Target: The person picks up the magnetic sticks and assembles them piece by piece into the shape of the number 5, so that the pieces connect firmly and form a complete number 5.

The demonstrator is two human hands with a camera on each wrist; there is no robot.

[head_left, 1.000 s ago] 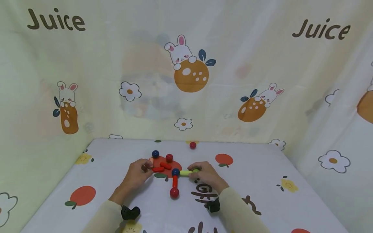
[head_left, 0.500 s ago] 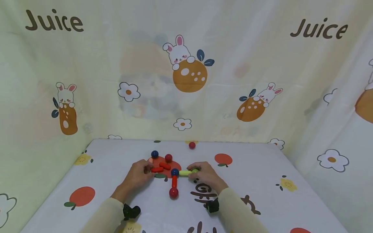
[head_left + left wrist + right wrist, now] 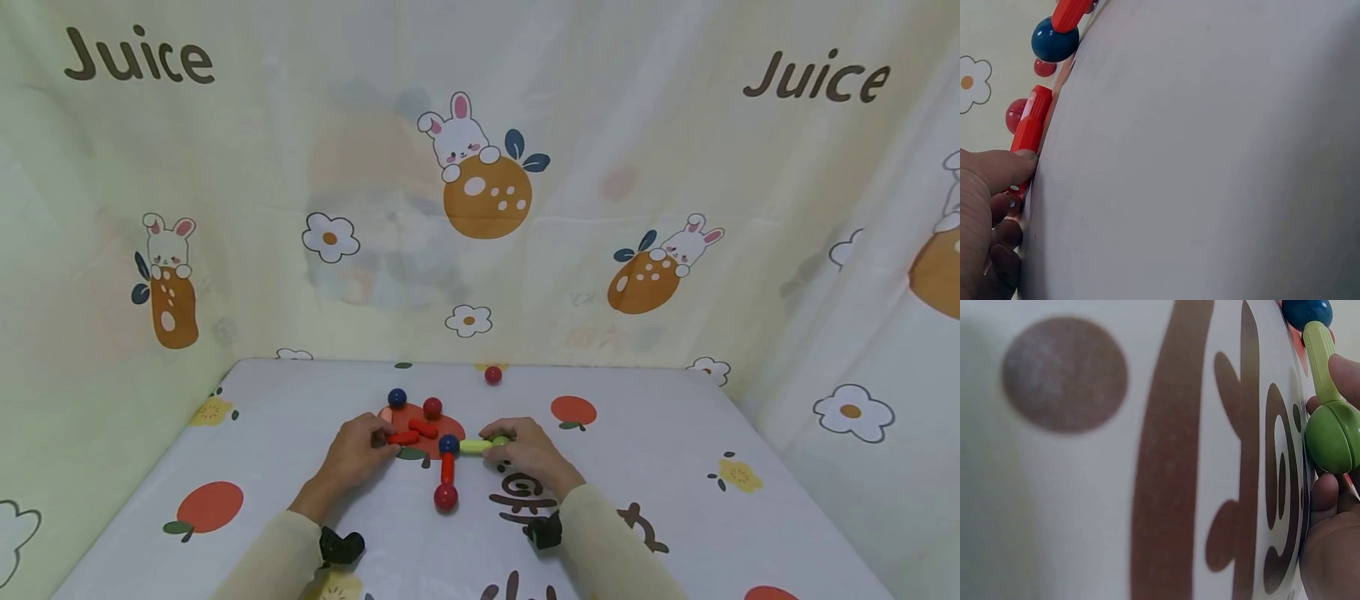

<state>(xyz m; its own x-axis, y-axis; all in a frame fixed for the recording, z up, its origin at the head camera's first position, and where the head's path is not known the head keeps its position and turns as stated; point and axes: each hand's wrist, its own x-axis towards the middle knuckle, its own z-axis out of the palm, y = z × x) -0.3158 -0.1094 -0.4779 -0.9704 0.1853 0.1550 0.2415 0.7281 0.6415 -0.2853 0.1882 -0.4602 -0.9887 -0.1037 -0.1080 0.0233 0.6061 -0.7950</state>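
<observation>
Green stick (image 3: 472,447) joins blue ball (image 3: 449,444) and green ball (image 3: 1330,437); the right hand (image 3: 531,448) grips it, the left hand (image 3: 355,450) pinches a red stick (image 3: 406,437)

In the head view, the right fingers (image 3: 501,426) hide part of the green ball (image 3: 501,441), the left fingers (image 3: 372,420) cover one end of the red stick (image 3: 405,437), and the bottom edge cuts both sleeves (image 3: 277,557). The left wrist view crops the upper red stick (image 3: 1070,12); the right wrist view crops the blue ball (image 3: 1309,311) and blurs the nearest printed dot (image 3: 1065,375).
</observation>
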